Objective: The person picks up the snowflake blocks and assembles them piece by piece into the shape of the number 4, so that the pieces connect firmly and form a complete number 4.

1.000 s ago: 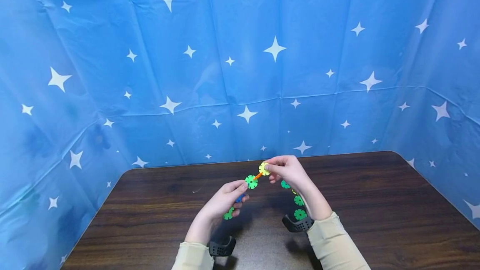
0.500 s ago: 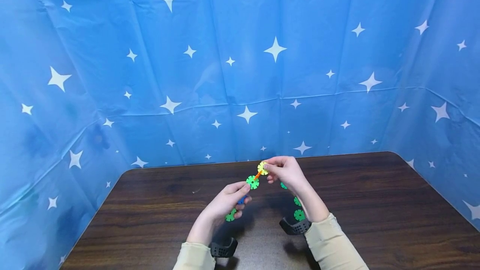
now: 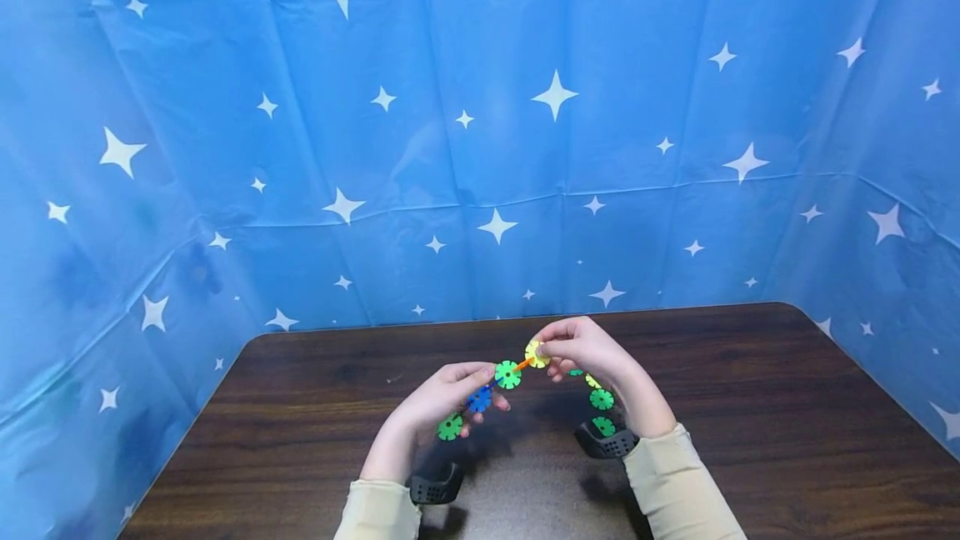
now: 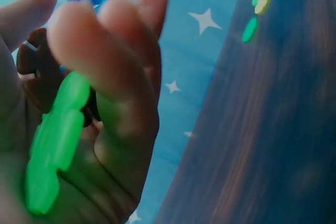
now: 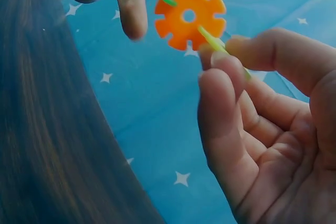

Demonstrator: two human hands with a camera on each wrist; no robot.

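Both hands hold a chain of notched plastic snowflake discs above the table. My left hand (image 3: 446, 398) pinches it near a bright green disc (image 3: 507, 374), thumb at that disc's edge. A blue disc (image 3: 480, 399) sits by its fingers, and another green disc (image 3: 450, 427) ends the chain below. Between these, a brown disc (image 4: 39, 72) shows in the left wrist view. An orange disc (image 5: 190, 17) links the bright green one to a yellow disc (image 3: 535, 354). My right hand (image 3: 588, 350) pinches that yellow disc between thumb and fingers.
Several loose-looking discs lie in a row on the dark wooden table (image 3: 750, 407), partly behind the right wrist; one is a green disc (image 3: 602, 399), another a yellow one (image 3: 592, 381). A blue star-patterned curtain (image 3: 420, 148) hangs behind and along the sides.
The right hand has moved slightly right and down with the yellow disc. The left hand has turned a little, so more of the blue disc shows. The chain stays joined throughout.
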